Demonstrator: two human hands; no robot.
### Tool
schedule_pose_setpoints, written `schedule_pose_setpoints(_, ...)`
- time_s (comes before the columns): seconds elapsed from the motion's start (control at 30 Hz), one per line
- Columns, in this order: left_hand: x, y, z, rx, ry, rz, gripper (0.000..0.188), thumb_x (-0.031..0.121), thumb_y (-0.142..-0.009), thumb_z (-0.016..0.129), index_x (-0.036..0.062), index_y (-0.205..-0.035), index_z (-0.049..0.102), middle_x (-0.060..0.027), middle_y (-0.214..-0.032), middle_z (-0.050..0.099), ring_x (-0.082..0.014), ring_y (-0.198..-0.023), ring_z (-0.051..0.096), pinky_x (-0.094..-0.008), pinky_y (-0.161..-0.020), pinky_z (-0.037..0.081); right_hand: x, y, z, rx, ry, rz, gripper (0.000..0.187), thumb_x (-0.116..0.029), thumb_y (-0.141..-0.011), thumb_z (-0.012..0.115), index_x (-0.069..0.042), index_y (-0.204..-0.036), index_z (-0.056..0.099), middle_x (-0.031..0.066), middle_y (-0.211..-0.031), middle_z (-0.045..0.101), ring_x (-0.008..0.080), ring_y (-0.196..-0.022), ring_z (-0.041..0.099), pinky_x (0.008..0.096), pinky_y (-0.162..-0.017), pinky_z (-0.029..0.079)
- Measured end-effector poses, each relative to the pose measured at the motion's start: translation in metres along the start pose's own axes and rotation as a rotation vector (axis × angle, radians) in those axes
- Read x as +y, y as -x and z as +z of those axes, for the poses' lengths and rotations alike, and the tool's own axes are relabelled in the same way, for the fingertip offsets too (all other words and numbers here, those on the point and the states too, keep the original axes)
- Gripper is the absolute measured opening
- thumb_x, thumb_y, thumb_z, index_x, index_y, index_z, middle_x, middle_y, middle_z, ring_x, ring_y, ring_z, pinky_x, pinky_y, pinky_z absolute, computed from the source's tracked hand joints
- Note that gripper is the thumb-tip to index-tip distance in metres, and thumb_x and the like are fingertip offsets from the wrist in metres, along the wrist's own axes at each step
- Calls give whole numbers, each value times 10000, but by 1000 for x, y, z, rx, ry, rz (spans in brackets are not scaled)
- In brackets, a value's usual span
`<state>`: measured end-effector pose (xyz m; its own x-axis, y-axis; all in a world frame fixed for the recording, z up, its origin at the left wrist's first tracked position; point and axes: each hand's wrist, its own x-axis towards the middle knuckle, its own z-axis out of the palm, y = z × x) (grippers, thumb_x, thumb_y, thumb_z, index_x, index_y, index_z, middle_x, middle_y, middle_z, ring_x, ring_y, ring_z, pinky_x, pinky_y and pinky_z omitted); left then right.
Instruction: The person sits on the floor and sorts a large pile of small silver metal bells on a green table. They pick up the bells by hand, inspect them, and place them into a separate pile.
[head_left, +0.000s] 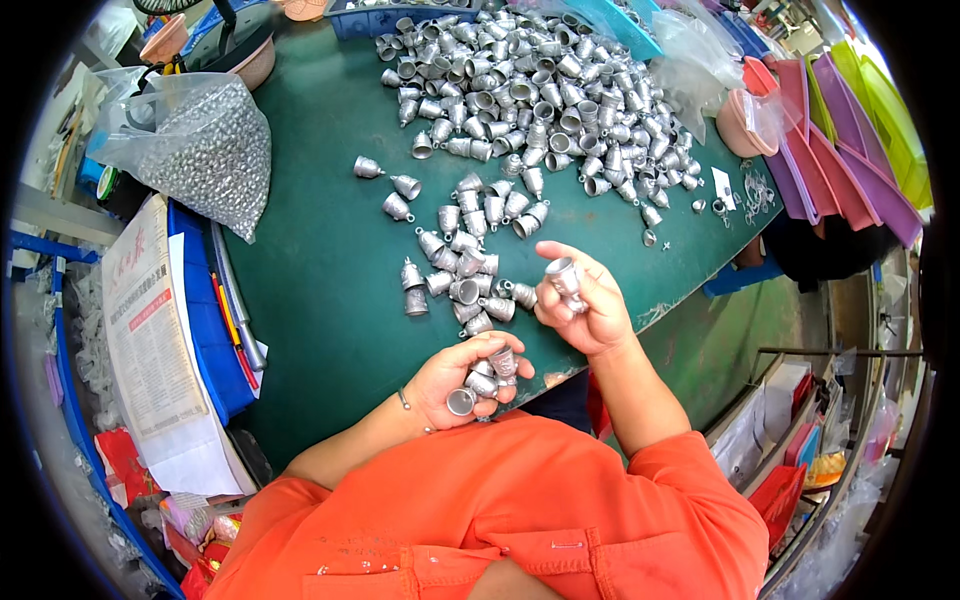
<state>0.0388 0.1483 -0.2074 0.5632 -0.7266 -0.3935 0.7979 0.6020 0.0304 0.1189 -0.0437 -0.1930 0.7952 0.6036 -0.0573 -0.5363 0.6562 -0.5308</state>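
Note:
Several small silver metal bells (483, 381) lie gathered in my left hand (452, 378), whose fingers curl round them at the table's near edge. A little higher and to the right, my right hand (597, 305) grips another silver bell (565, 279) between thumb and fingers, its hollow mouth tilted upward. Just beyond my hands sits a loose cluster of bells (466, 262), some on their sides and some showing their loops. Farther back a large heap of the same bells (540, 85) spreads over the green table (320, 290).
A clear plastic bag of small silver beads (205, 145) stands at the left. Near it are a newspaper (150, 330), a blue tray (215, 350) and pens (235, 325). Pink, purple and green trays (825, 140) stack at the right, beside a pink bowl (745, 125).

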Motion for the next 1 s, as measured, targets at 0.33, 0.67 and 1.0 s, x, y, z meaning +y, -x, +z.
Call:
schedule_pose_setpoints(0.33, -2, -4, -13, -73, -31, -10, 266, 270, -935, 431, 50, -1064, 506, -187, -981, 578, -214, -665, 573, -237, -362, 397, -33, -21, 20, -252, 1586, -375, 195, 101, -697, 523, -33, -811, 608, 123, -924, 611, 283, -891, 597, 351, -790, 475)
schedule_pose_setpoints(0.67, -7, -5, -12, -69, -73, -11, 213, 254, -935, 451, 92, -1054, 523, -112, -953, 602, -147, -607, 579, -200, -343, 411, -29, -5, 37, -264, 2011, -120, 266, -13, -669, 660, -87, -923, 634, 90, -914, 569, 286, -803, 592, 350, -677, 484)
schedule_pose_setpoints(1.0, -3, -2, -9, -37, -31, -29, 236, 290, -926, 471, 88, -1033, 527, -130, -931, 607, -164, -612, 593, -233, -343, 415, -17, -5, 17, 51, 1650, -365, 237, -7, -592, 712, -12, -791, 584, 104, -792, 584, 259, -766, 557, 331, -675, 450)
